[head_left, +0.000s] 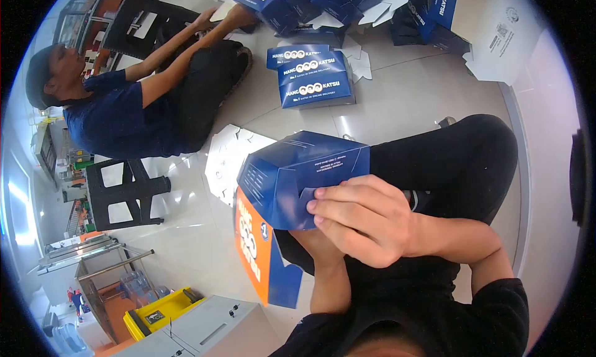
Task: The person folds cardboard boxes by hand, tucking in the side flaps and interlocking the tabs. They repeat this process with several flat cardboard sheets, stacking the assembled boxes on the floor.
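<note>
A blue and orange carton [273,183] is held up, tilted, in front of my body. My right hand [366,217] has its fingertips pressed together on a tab at a cut in the blue side panel. My left hand [315,242] holds the carton from below and behind, and its fingers are hidden by the carton. Past the carton's left edge, a flat white cardboard piece [233,155] lies on the floor. Folded blue boxes [313,84] with white lettering stand together on the floor beyond.
At the upper left, a co-worker [124,118] sits on the floor, arms stretched toward a pile of blue boxes [292,6]. A black stool [124,192] lies at left. Open cardboard [496,37] leans at upper right. My bent leg [453,152] is right of the carton.
</note>
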